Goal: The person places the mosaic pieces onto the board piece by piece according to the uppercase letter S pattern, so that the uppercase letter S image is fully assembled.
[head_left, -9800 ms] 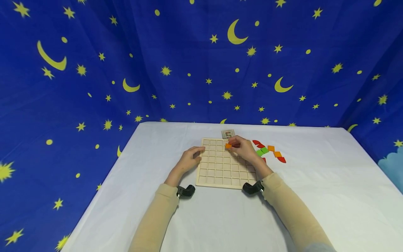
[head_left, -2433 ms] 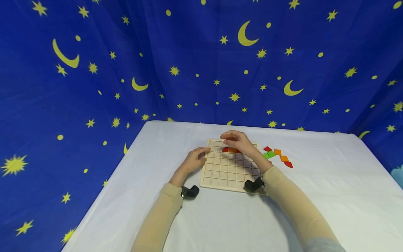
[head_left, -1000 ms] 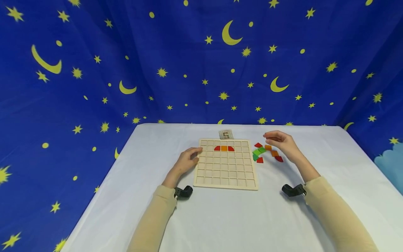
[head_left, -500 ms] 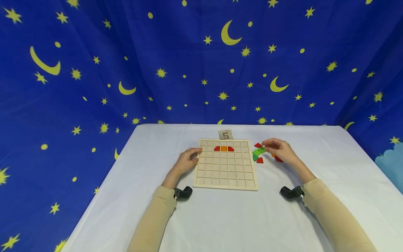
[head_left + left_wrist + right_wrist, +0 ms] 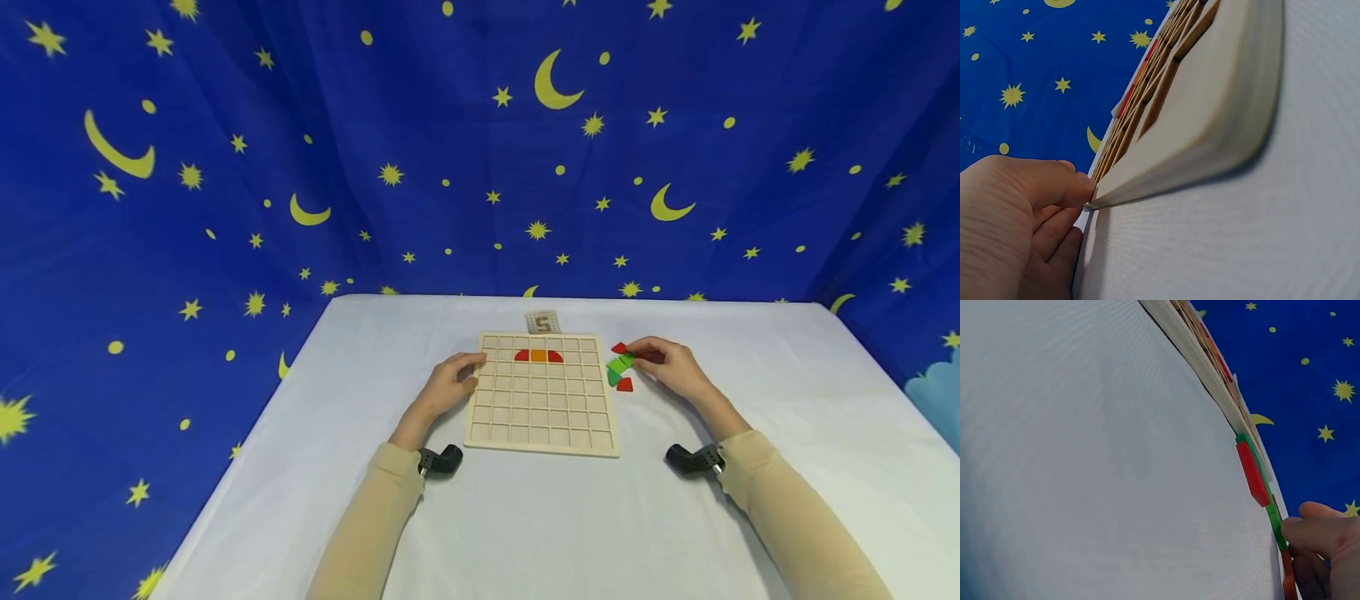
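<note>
A wooden grid board lies on the table, with a red quarter-round tile, an orange square tile and another red quarter-round tile set side by side in one row. My left hand rests at its left edge, thumb and forefinger touching the rim. Right of the board, my right hand pinches the end green square tile of a loose cluster between thumb and fingertips. An orange tile shows below that hand in the right wrist view; in the head view the hand covers the loose orange tiles.
Near the right hand lie a darker green tile, a red tile and another red tile. Behind the board lies a small gridded card with a brown figure. A star-patterned blue curtain borders the white-covered table.
The orange tile once in my right hand now sits between two red ones on the board. That hand has moved right and down onto the loose tiles. The left hand stays at the board's edge.
</note>
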Motion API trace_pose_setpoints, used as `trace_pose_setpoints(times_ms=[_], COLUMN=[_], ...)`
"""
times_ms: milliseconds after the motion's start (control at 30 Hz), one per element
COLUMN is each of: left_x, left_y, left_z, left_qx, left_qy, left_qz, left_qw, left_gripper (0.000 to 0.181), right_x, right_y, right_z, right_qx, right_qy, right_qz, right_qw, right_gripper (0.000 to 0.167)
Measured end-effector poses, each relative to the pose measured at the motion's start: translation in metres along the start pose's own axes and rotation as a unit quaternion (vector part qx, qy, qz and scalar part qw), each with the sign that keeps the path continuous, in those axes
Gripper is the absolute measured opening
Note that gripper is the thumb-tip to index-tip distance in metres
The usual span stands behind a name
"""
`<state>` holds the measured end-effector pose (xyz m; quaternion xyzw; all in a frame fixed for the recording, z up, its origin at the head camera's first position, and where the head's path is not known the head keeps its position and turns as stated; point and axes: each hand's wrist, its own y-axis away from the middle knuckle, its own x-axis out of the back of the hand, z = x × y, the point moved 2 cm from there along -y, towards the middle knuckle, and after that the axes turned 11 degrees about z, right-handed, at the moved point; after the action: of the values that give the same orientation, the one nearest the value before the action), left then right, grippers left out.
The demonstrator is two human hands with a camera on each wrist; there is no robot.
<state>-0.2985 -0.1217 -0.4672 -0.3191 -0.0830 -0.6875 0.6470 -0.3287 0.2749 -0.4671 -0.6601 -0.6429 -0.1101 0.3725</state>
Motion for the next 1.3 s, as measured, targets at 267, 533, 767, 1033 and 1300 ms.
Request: trace_pose_setpoints(times_ms=[267, 533, 767, 1033, 1300], left_x=[0.0000, -0.0008, -0.0012, -0.0003, -0.0002], left_y=[0.0001, -0.0001, -0.0009, -0.0003, 0.0003], left_z=[0.0018, 0.0006, -0.0017, -0.0005, -0.0003], left_qx=[0.006, 0.006, 0.005, -0.004, -0.014], left_qy=[0.001, 0.001, -0.003, 0.005, 0.002], left_qz=[0.001, 0.000, -0.003, -0.001, 0.007], left_qw=[1.0000, 1.0000, 1.0000, 1.0000, 0.9999], left_gripper=[0.044, 0.043, 0.043, 0.042, 0.043], right_x=[-0.0015, -0.0011, -0.0001, 0.0001, -0.0001], right_y=[0.0011, 0.0021, 0.0042, 0.0056, 0.0047], right_z=[-0.0015, -0.0026, -0.0020, 0.0006, 0.0002], right_qx=[0.021, 0.032, 0.044, 0.041, 0.041], right_qy=[0.024, 0.036, 0.036, 0.034, 0.034], right_qz=[-0.005, -0.005, 0.004, 0.004, 0.003], right_qw=[0.9995, 0.9988, 0.9984, 0.9986, 0.9986], right_gripper=[0.024, 0.024, 0.025, 0.030, 0.029])
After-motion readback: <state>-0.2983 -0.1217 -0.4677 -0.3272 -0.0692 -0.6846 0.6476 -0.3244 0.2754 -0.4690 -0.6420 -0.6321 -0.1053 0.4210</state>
